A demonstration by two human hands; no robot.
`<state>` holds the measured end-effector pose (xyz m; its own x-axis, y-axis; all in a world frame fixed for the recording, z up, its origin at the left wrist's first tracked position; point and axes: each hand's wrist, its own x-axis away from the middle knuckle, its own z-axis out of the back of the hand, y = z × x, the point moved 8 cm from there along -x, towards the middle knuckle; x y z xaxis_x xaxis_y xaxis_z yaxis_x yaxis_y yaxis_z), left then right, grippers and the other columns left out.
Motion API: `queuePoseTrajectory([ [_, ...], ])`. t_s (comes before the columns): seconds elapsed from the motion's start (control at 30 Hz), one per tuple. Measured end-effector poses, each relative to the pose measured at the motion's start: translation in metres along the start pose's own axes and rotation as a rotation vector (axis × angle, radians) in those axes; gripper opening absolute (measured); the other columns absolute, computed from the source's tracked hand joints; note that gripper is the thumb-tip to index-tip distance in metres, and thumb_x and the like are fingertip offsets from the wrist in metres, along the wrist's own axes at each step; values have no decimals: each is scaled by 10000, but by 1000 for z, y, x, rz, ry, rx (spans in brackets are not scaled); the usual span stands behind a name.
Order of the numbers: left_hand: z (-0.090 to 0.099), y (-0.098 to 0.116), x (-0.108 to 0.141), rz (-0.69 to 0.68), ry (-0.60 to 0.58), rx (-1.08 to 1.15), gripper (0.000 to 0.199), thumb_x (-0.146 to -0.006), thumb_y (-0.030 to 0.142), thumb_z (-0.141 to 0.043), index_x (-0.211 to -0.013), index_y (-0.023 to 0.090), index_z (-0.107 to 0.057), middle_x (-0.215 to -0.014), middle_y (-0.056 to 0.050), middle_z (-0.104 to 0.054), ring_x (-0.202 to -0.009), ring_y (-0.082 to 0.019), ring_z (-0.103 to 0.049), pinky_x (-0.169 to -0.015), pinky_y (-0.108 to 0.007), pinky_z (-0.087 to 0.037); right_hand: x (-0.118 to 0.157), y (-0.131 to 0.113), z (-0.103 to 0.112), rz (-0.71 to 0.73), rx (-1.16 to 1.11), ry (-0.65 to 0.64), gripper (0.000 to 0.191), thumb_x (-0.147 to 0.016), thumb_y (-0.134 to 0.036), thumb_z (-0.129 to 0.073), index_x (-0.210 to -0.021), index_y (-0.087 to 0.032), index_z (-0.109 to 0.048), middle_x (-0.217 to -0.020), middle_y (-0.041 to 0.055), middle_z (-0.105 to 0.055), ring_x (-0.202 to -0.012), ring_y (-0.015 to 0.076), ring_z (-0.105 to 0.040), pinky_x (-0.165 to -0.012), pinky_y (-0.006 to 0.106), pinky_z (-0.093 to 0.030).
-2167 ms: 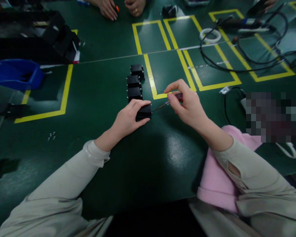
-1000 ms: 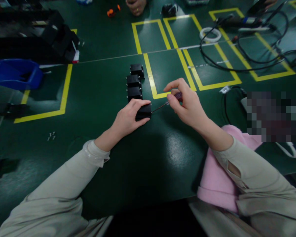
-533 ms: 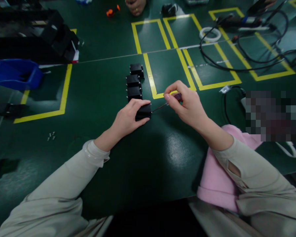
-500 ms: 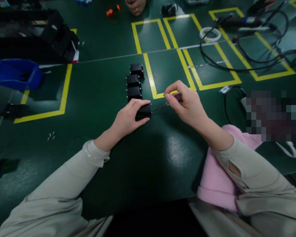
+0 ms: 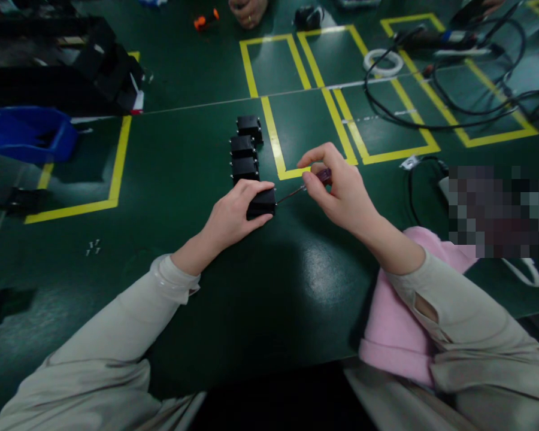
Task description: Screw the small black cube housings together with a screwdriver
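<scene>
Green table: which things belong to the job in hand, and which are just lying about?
In the job:
black block, held by the left hand
screwdriver, in the right hand, tip at the block's end
probably the similar black blocks and loose screws

Apparently just lying about:
pink cloth
white ring
orange object

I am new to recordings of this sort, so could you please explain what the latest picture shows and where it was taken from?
There is no machine here: you see a person's own bare hands, through one camera worn on the head, looking forward and down. On the green table, the left hand grips a small black block. The right hand holds a screwdriver, its tip at that block's right end. Similar blocks are lined up beyond it. To the left lie small screws and a blue bin; to the right, pink cloth.
</scene>
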<state>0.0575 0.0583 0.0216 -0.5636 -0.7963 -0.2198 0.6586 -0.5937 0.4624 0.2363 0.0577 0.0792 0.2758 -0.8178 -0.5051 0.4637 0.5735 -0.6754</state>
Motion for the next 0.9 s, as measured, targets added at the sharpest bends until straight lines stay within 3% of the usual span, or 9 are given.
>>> queuePoseTrajectory([
  [0.2,1,1,0,3,1,5,544,-901,274,-687,-1409,220,-498,-1359,-95,-587,-1275,-275,-599,-1100,-452,-506,-1,1,-1,-30,-14,-17,177,-998,-359,-504,-934,-203,-561,-736,-46,-548,-532,62,-490,-570,257,-398],
  [0.37,1,1,0,10,-2,14,541,-898,271,-682,-1405,232,-497,-1359,-92,-589,-1279,-279,-597,-1105,-460,-501,0,3,-2,-54,-13,-28,146,-1002,-338,-468,-1029,-218,-547,-672,-61,-517,-525,87,-491,-574,271,-416],
  [0.53,1,1,0,8,-4,8,542,-904,274,-676,-1411,231,-489,-1361,-92,-586,-1279,-276,-595,-1100,-454,-501,0,3,-2,-57,-19,-38,201,-1008,-409,-479,-966,-224,-547,-718,-50,-549,-520,75,-491,-562,264,-408],
  [0.73,1,1,0,9,-6,7,544,-906,273,-674,-1415,223,-489,-1366,-101,-581,-1283,-278,-592,-1090,-450,-507,-1,3,0,-31,-9,-7,190,-998,-363,-484,-1084,-205,-547,-721,-48,-538,-571,92,-509,-625,271,-453],
  [0.9,1,1,0,3,-1,11,544,-903,271,-681,-1412,218,-495,-1360,-99,-585,-1284,-275,-591,-1100,-453,-501,-1,5,-1,-52,-24,-13,208,-1003,-414,-495,-969,-215,-549,-753,-43,-565,-543,71,-502,-581,254,-423],
])
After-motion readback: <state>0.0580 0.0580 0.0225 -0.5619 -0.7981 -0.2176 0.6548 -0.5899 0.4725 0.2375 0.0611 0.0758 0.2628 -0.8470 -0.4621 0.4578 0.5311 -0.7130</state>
